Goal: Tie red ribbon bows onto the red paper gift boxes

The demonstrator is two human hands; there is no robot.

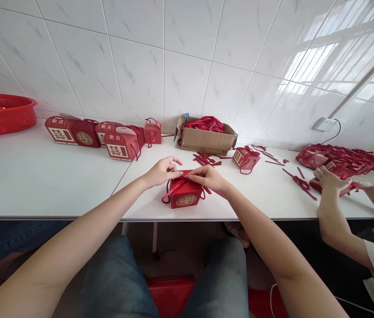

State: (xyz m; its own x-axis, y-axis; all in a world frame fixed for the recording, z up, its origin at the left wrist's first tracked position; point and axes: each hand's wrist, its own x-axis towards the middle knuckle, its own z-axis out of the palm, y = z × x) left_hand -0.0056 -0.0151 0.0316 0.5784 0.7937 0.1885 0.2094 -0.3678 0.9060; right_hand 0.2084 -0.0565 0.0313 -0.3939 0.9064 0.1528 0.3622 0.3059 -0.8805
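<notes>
A small red gift box [186, 198] with a gold round emblem stands upright near the table's front edge, red cord handles hanging at its sides. Across its top lies a red ribbon [176, 187], gathered at the middle. My left hand [162, 173] is at the box's upper left, thumb and finger closed on the ribbon, the other fingers lifted. From the right, my right hand [209, 177] pinches the ribbon close to its knot. The fingers partly hide the knot.
Behind the box stands an open cardboard carton [207, 140] of red ribbons. More red boxes [120, 145] line the wall at left, beside a red basket [4, 117]. One tied box [246, 159] sits to the right. A co-worker's hands [333, 180] handle another box near a pile.
</notes>
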